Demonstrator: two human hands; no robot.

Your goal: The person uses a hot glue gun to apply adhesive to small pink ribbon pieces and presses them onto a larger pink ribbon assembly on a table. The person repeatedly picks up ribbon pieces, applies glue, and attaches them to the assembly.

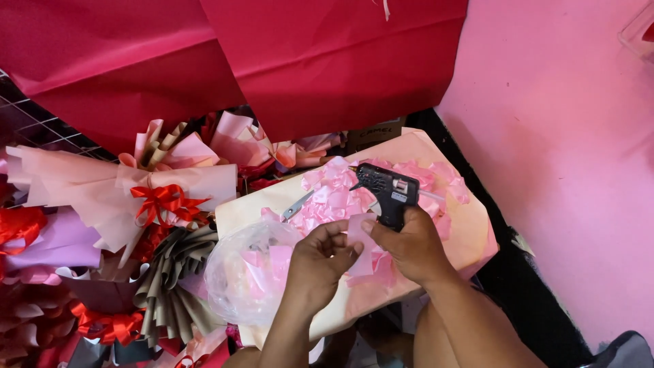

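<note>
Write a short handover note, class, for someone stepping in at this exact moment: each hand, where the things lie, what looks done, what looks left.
Left hand: pinches a pink paper piece with the right.
Right hand: holds the black glue gun, nozzle pointing left.
On the tan board: a pile of pink pieces, scissors, a clear plastic bag at its left end.
Done: many pieces cut; wrapped bouquets lie to the left.
Left: cannot tell whether this piece has glue on it yet.

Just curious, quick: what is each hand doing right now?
Left hand: closed, pinching a pink paper piece.
Right hand: closed on the black glue gun, also touching that piece.
</note>
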